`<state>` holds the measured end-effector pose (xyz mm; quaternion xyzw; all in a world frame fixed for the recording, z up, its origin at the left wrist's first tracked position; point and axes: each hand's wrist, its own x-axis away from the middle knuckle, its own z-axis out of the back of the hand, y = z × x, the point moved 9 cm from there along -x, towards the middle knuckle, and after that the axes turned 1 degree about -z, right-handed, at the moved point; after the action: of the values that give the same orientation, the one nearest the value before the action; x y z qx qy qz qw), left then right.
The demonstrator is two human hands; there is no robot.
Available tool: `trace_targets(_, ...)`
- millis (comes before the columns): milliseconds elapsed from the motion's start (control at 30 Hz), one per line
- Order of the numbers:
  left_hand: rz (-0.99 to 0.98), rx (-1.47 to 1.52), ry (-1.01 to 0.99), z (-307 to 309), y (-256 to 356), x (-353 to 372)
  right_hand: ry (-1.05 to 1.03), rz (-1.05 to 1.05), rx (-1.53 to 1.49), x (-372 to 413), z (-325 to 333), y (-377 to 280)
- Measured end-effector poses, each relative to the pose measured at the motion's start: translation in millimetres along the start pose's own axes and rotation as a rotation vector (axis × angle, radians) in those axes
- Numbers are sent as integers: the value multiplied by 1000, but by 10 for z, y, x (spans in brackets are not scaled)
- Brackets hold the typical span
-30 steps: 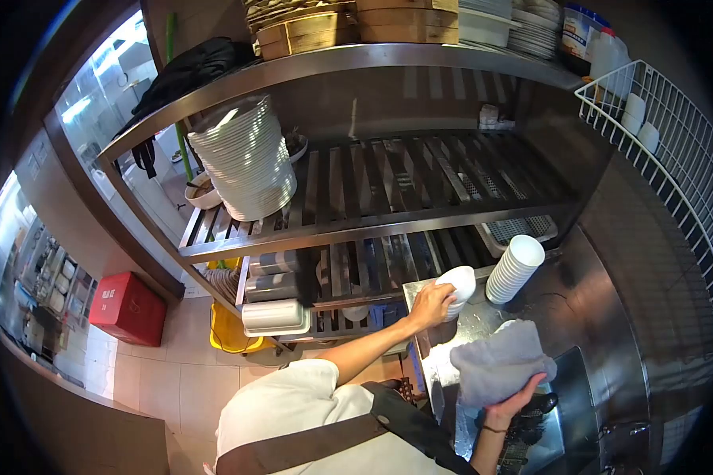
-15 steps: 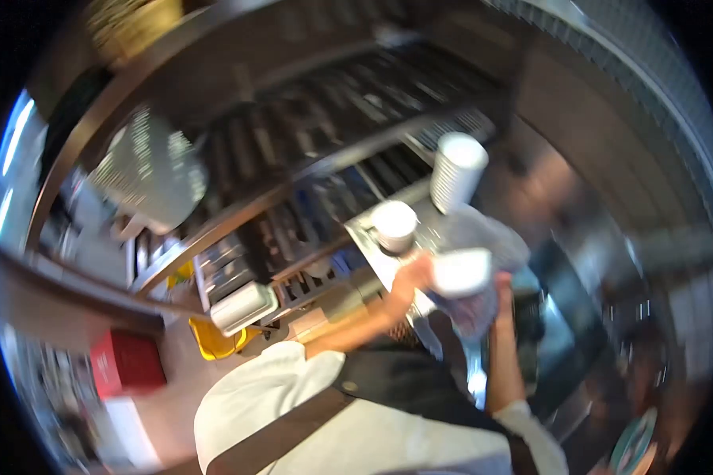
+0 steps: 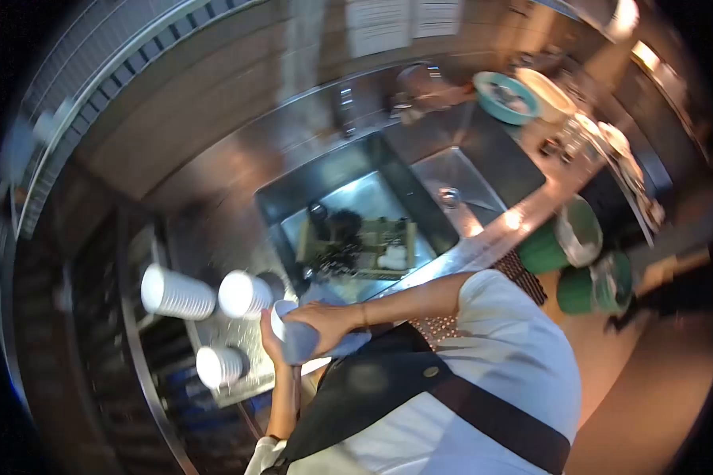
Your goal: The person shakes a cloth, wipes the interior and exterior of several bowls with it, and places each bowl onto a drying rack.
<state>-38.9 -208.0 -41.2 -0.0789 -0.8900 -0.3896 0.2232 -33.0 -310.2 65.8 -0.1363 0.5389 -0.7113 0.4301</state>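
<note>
A white cup point(image 3: 282, 309) is between my two hands in front of my apron, mostly covered. My left hand point(image 3: 271, 342) is closed around its near left side. My right hand point(image 3: 329, 323) presses a grey-blue cloth point(image 3: 299, 342) against it, fingers closed over the cloth. Just left of my hands on the metal drainboard point(image 3: 265, 378) stand white cups in a tall stack point(image 3: 174, 293), a shorter stack point(image 3: 242, 294) and a third stack point(image 3: 218, 366).
Ahead is a sink basin point(image 3: 273, 198) with a yellowish rack point(image 3: 372, 261) of dark items in it. A second basin point(image 3: 491, 150) lies to its right. A teal bowl point(image 3: 509, 111) sits on the far counter. Green bins point(image 3: 543, 245) stand on the floor at right.
My view has swung right, from the shelving to the sink. The white cup, formerly held up by my left hand beside the cloth, is now between both hands with the cloth against it.
</note>
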Motion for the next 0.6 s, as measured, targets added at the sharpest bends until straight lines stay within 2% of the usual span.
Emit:
trace_targets(33,-554,-553,-64,-88,292,-115,72,-269,-284,19,119,80)
trace_targets(67,-663,-648,-11,-247,309,-97,220,-454,-854,62,38,354)
trace_targets(100,-776,-739,46,-429,361,-15,284,-445,-834,123,179,350)
trace_targets(133,-767,-740,-20,-601,361,-26,335,-472,-887,206,267,345)
trace_targets(167,-771,-739,-184,-850,339,-10,384,-498,-940,301,334,344)
trace_targets(200,-767,-729,-350,-1098,296,18,514,-368,-858,377,454,276)
trace_targets(233,-718,-743,-371,-1237,252,18,578,-365,-835,513,504,346)
trace_targets(300,58,-215,-410,-1194,-158,-238,256,-122,316,587,528,128)
trace_targets(333,120,-226,-453,-1217,-231,-295,285,-145,343,649,511,126)
trace_targets(367,176,-233,-482,-1219,-314,-342,432,-103,386,728,538,40)
trace_targets(400,110,-283,-516,-1225,-345,-429,570,-57,422,802,574,-69)
trace_targets(433,122,-277,-522,-1215,-396,-390,571,-70,429,761,564,-176)
trace_targets(500,-404,-705,-487,-1222,-95,-253,896,-427,-541,802,602,157)
trace_targets(533,-484,-687,-268,-1054,-52,-319,956,-455,-767,748,664,172)
trace_targets(567,-570,-694,-394,-1109,-28,-284,810,-432,-881,654,680,96)
trace_targets(600,-655,-708,-498,-1172,30,-190,809,-427,-785,644,666,122)
